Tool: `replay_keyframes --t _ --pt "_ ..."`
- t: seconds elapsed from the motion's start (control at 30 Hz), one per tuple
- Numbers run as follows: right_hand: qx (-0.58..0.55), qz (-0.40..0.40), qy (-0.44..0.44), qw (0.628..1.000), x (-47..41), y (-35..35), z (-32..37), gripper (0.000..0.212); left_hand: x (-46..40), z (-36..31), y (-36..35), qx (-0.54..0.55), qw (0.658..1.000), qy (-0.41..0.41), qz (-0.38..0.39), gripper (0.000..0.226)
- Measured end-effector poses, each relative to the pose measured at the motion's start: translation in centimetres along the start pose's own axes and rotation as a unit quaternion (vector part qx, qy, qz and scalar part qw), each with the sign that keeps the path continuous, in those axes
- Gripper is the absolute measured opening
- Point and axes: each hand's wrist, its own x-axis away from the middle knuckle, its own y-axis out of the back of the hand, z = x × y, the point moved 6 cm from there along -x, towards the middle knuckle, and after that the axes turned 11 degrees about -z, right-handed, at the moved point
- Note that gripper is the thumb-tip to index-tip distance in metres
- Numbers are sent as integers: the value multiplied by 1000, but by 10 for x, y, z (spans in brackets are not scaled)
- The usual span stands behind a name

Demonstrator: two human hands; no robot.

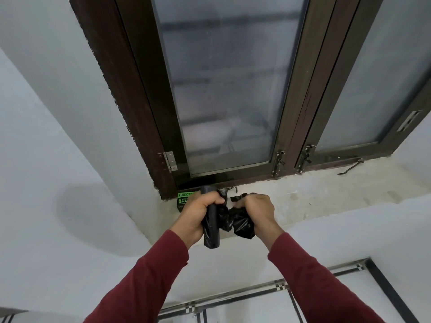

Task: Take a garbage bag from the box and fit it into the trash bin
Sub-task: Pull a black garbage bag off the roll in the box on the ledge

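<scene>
the scene is lit by dim, cool daylight through the frosted window [224,89]. straight lines are bent by wide-angle distortion. soft shadows are cast on the wall [58,113].

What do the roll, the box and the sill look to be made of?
Roll: thin black plastic film, slightly glossy; the loose bag pulled off it crumples between left hand and right hand.
Box: probably printed cardboard, with matte green and black faces and sharp edges.
Sill: looks like bare cement or plaster, rough, mottled grey and unpainted.
</scene>
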Motion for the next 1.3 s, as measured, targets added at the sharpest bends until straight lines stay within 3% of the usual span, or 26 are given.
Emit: replay_keyframes --t 0.17,0.33,0.43,0.63,0.77,0.83,0.9,1.07,1.3 --pt "-133 153 -38 979 12 -7 -3 18 -17 -12 12 7 999 -1 -43 53" --pt "16 270 30 962 23 -6 7 34 -22 -7 13 -45 998 47 -19 66" --pt "97 255 71 960 15 -1 12 27 -20 -9 15 -116 992 42 -21 60" --pt "87 267 75 957 14 4 17 21 -9 -5 12 -133 987 46 78 72" --pt "67 289 36 954 15 5 16 32 -11 -4 17 -107 994 3 31 68" --pt "70 297 9 952 17 6 13 22 -15 -4 20 -108 994 -8 11 64" --pt "76 278 -4 957 17 6 10 4 -17 -4 20 -111 994 -20 5 61" --pt "48 202 27 978 8 1 10 10 -15 -5 16 -89 992 -88 -16 59" --pt "17 106 -22 994 2 5 6 15 -13 -1 14 -25 993 -108 -40 60"
